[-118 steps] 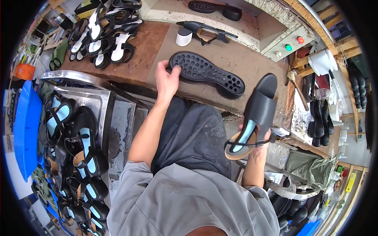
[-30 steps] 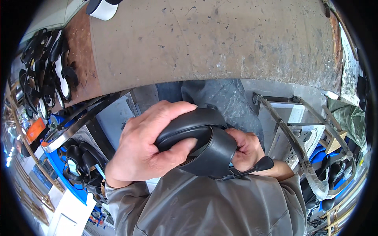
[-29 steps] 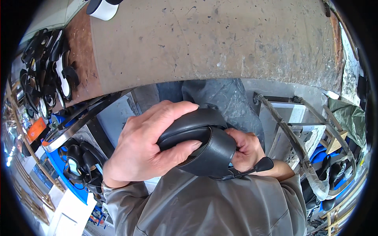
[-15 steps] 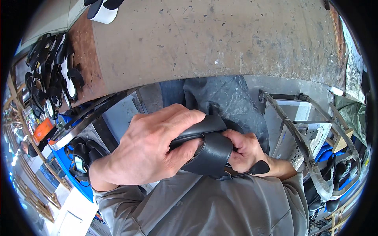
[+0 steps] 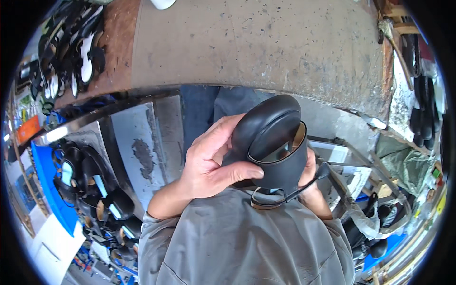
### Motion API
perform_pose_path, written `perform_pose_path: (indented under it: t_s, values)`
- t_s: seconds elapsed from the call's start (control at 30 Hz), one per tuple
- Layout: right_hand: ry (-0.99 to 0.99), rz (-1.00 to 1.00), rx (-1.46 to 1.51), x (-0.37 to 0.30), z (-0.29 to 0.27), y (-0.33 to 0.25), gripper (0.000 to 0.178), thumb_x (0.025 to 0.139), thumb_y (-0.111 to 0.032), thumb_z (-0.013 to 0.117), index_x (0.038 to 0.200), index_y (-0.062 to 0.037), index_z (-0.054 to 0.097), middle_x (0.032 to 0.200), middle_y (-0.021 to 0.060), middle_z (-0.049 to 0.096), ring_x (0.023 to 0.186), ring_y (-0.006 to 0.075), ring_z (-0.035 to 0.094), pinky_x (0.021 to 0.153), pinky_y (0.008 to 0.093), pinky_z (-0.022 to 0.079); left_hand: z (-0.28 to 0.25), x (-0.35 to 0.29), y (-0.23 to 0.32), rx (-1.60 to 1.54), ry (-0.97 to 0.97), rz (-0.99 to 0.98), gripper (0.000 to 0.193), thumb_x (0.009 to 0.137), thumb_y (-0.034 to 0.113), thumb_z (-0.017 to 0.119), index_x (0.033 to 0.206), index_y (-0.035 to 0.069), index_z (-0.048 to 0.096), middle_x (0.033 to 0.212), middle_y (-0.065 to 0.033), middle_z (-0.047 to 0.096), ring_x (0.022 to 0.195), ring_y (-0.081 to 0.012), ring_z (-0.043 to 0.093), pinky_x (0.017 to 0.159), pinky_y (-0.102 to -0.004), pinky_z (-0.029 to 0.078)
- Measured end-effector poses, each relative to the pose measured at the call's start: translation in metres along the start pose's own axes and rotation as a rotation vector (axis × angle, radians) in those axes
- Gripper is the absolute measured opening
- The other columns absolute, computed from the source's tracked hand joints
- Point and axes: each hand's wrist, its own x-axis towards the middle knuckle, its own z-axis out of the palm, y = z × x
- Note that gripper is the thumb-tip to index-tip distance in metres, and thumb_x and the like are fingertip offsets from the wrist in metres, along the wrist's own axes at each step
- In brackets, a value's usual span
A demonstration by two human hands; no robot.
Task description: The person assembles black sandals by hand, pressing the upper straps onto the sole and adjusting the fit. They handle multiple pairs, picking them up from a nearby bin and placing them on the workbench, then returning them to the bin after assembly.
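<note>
A black platform sandal (image 5: 280, 166) is held up in front of my chest, its thick rounded toe tipped upward and its wide front band facing me. My left hand (image 5: 209, 164) grips it from the left, the thumb pressed on the band and the fingers behind the sole edge. On the other side my right hand (image 5: 309, 178) holds the sandal; most of its fingers are hidden behind it. A thin ankle strap (image 5: 304, 186) with a dark tab sticks out toward the right, and the tan-edged heel part hangs below the band.
A worn, glue-spotted workbench (image 5: 256, 42) lies ahead. Black sandals (image 5: 88, 57) are heaped on its left end. At the left stands a blue bin (image 5: 52, 185) beside more black footwear (image 5: 95, 185). A metal-framed rack (image 5: 375, 213) is at the right, near a green plastic sheet (image 5: 403, 161).
The sandal has been raised and turned so its toe points up and the band's opening shows. My left thumb now presses on the band. The view has shifted.
</note>
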Motion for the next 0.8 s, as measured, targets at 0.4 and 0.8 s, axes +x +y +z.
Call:
perform_pose_path:
  t_s: [0.4,0.8]
  values:
    - [-0.172,0.026,0.214,-0.016,-0.001,0.007,0.048,0.089,-0.027,0.051,0.126,0.0030,0.049,0.119,0.0167,0.059,0.107,0.0253,0.059,0.092,0.0377,0.049,0.023,-0.016,0.006,0.564,0.339,0.174,0.044,0.077,0.010,0.072,0.111,-0.013,0.056,0.084,-0.0196,0.064,0.067,-0.0212,0.064,0.059,-0.0268,0.051]
    - [0.010,-0.069,-0.338,-0.036,0.027,0.027,0.039,0.077,-0.002,0.071,0.113,0.0011,0.057,0.102,0.0072,0.067,0.090,0.0125,0.064,0.078,0.0254,0.050,-0.003,-0.019,0.030,0.547,0.214,0.452,0.052,0.079,0.014,0.072,0.117,-0.014,0.053,0.093,-0.0221,0.064,0.075,-0.0262,0.066,0.063,-0.0293,0.052]
